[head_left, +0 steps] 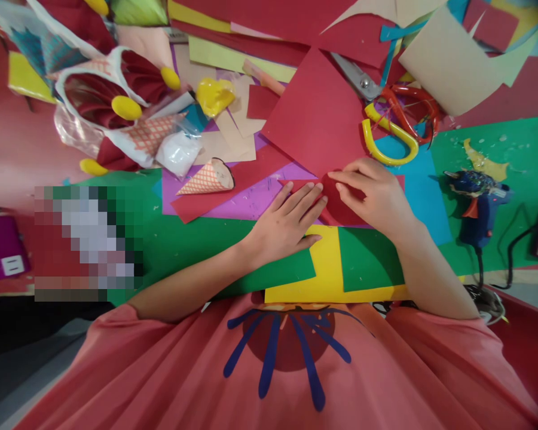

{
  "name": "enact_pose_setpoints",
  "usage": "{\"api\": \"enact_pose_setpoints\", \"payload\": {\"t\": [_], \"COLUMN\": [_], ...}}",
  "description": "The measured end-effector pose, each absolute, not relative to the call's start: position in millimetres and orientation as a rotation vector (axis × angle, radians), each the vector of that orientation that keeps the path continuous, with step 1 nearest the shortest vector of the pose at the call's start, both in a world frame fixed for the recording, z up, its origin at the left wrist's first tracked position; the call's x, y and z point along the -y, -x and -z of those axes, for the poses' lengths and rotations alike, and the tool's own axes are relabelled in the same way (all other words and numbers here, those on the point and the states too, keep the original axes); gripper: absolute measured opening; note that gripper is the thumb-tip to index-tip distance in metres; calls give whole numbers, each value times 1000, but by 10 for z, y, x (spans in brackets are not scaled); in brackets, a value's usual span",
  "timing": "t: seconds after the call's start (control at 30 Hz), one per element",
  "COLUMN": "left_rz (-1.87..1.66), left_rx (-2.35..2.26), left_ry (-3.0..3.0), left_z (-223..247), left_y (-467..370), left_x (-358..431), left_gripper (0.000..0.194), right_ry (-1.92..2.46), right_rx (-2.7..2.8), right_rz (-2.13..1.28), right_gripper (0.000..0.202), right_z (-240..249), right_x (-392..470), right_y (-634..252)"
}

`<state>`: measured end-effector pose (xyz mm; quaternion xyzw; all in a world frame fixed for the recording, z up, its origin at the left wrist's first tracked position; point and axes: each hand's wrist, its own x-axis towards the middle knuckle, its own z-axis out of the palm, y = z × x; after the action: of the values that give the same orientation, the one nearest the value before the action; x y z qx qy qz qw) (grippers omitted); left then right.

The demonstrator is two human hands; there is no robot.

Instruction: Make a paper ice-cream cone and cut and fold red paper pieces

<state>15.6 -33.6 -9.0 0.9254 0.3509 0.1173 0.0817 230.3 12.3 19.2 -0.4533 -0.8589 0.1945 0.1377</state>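
Note:
My left hand [287, 224] lies flat, fingers spread, on a strip of red paper [394, 186] in front of me. Close to its fingertips, my right hand [372, 194] has its thumb and index finger bent together at a curved red paper piece [347, 206]; the edge between the fingertips is hard to make out. Under both lie purple paper [246, 206] and green paper [206, 251]. A small cone [208, 177] with an orange lattice print rests on its side left of my hands. Beyond them lies a large red sheet [314, 113].
Scissors [363, 80] with red and yellow handles lie beyond my right hand. A blue glue gun [477, 209] with a cord lies at right. Printed cones with red pleated insides [94, 98] fill the upper left. A small plastic bag of white stuff [179, 152] is near the cone.

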Motion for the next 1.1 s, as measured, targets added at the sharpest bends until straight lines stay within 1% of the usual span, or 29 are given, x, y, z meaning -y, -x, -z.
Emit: {"api": "enact_pose_setpoints", "payload": {"t": [0.17, 0.27, 0.4, 0.5, 0.67, 0.8, 0.93, 1.03, 1.1], "left_rz": [-366, -353, -352, -356, -370, -396, -472, -666, -850], "left_rx": [-1035, -1033, -1051, -1059, -1071, -1087, -1091, -1088, -1150], "left_ry": [-2748, -2719, -2764, -2773, -2767, -2770, -2739, -2574, -2332], "left_z": [91, 86, 84, 89, 97, 109, 117, 80, 31], "left_y": [-156, -157, -163, -170, -174, -178, -160, -109, -66], "left_x": [335, 337, 341, 345, 346, 353, 353, 294, 213], "left_gripper": [61, 61, 56, 53, 50, 49, 45, 46, 49], "right_ry": [1481, 1604, 1675, 1703, 1784, 1745, 1613, 1478, 1401], "right_rx": [2454, 2469, 2534, 2573, 2577, 2605, 2577, 2453, 2353], "right_rz": [-528, -516, -471, -471, -592, -609, -780, -893, -945], "right_gripper": [18, 16, 11, 11, 16, 15, 15, 13, 13], "right_z": [-184, -208, -250, -308, -409, -404, -380, -403, -429], "right_x": [-149, -154, -203, -255, -294, -315, -337, -318, -288], "right_y": [-2187, -2111, -2036, -1982, -1894, -1871, -1918, -2015, -2092]}}
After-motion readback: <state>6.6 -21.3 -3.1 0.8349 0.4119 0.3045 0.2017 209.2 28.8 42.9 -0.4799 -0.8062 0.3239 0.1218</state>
